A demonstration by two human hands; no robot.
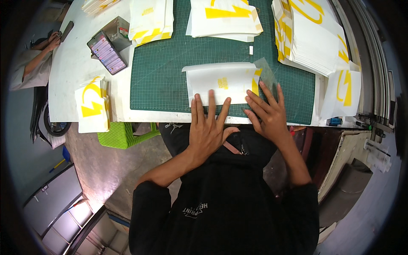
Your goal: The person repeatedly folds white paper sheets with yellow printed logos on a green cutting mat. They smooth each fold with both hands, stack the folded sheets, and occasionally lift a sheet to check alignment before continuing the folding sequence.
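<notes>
The white rectangular sheet with small yellow print [221,83] lies flat on the green gridded cutting mat [161,72], long axis running left to right, its near edge pinned under the open, spread left hand [208,127] and right hand [267,112], side by side, neither nearer.

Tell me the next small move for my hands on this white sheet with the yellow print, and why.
Probably press and slide the right hand outward over the clear film. That film's corner looks lifted at the white sheet's right end, while the left hand already lies flat, pinning the near edge on the green cutting mat.
</notes>
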